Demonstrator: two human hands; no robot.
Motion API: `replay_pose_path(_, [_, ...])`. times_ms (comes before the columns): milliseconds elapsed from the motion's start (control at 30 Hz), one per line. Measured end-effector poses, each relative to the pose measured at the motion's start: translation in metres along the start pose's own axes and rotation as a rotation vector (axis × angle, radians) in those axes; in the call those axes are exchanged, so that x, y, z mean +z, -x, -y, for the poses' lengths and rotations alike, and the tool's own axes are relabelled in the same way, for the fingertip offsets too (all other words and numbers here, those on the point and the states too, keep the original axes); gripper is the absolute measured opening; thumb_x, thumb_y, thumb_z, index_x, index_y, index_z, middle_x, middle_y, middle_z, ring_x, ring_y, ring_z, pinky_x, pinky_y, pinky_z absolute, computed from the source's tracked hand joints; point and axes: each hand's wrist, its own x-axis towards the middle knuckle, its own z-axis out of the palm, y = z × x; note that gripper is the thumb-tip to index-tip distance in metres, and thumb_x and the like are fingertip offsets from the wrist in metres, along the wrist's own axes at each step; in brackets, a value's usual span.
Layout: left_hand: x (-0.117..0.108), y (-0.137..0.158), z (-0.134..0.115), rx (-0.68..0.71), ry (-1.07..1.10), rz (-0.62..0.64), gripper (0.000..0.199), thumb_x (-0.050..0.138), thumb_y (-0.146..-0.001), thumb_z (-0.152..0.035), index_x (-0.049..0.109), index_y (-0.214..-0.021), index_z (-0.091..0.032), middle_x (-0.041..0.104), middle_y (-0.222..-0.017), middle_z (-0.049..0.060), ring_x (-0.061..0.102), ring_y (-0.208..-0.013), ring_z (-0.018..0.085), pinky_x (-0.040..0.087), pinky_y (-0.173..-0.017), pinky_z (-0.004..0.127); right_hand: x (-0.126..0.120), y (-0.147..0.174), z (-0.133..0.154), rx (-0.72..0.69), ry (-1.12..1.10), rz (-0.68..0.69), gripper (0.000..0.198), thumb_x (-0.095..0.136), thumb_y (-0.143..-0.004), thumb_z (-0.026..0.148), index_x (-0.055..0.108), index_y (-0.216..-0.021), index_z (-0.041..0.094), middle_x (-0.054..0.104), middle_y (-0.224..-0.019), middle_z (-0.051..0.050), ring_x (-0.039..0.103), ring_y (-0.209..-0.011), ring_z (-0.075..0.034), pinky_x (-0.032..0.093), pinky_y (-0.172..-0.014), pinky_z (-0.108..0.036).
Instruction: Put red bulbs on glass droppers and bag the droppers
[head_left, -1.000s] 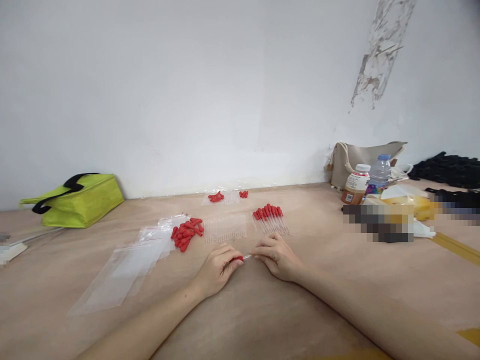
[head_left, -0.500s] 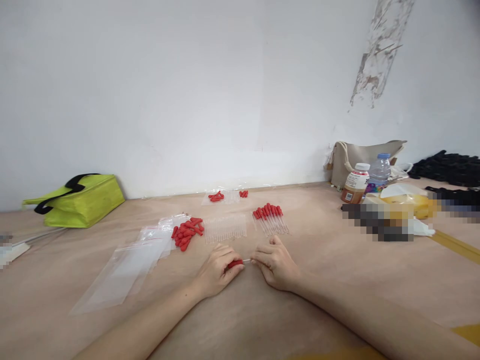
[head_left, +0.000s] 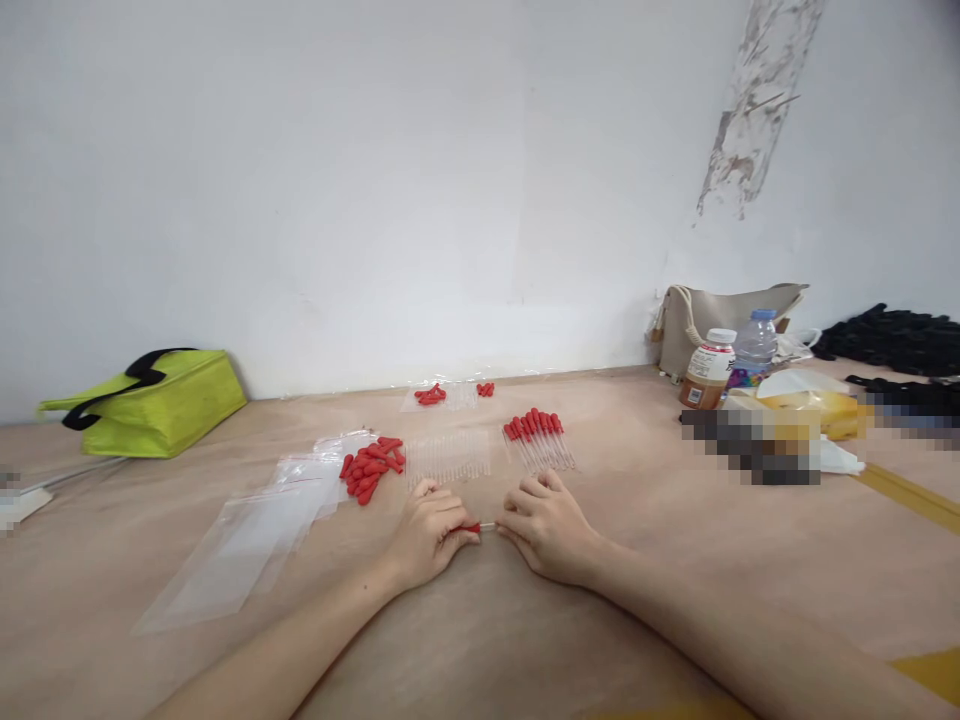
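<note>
The left hand (head_left: 433,532) pinches a red dropper bulb (head_left: 472,528); the right hand (head_left: 546,527) pinches the thin tube (head_left: 487,526) meeting it, between both hands; sideways pressure could maybe snap this tube.

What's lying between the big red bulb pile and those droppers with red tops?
In the head view, a row of clear tubes lies between the red bulb pile and the red-topped droppers.
</note>
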Motion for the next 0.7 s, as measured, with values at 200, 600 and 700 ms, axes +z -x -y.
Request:
replay_pose_path(200, [-0.003,0.004,-0.001,-0.148,0.108,-0.047,0.032,0.052,-0.082,-0.029,0.050,-0.114,-0.024,0.059,-0.096,0.004,0.052,-0.082,0.017,0.038,-0.075,0.031,-0.002,0.002,-0.001,0.109,0.028,0.034,0.017,0.047,-0.080,0.020,0.060,-0.070,0.017,0.058,-0.069,-0.004,0.045,-0.071,-0.014,0.021,-0.066,-0.031])
replay_pose_path(600, [-0.001,0.004,0.001,-0.211,0.208,0.010,0.027,0.048,-0.082,-0.020,0.048,-0.108,-0.023,0.051,-0.101,0.004,0.051,-0.074,0.014,0.044,-0.067,0.027,0.018,-0.040,-0.082,1.018,-0.121,-0.074,0.015,0.047,-0.078,0.028,0.055,-0.086,0.019,0.063,-0.076,-0.002,0.056,-0.074,-0.016,0.029,-0.069,-0.027])
replay_pose_path(700, [-0.001,0.004,0.002,-0.208,0.209,0.023,0.021,0.048,-0.082,-0.021,0.051,-0.103,-0.022,0.051,-0.099,0.004,0.051,-0.069,0.013,0.043,-0.064,0.026,0.029,-0.043,-0.082,1.038,-0.050,-0.047,0.013,0.046,-0.076,0.028,0.054,-0.082,0.019,0.063,-0.076,-0.002,0.056,-0.076,-0.017,0.027,-0.073,-0.030])
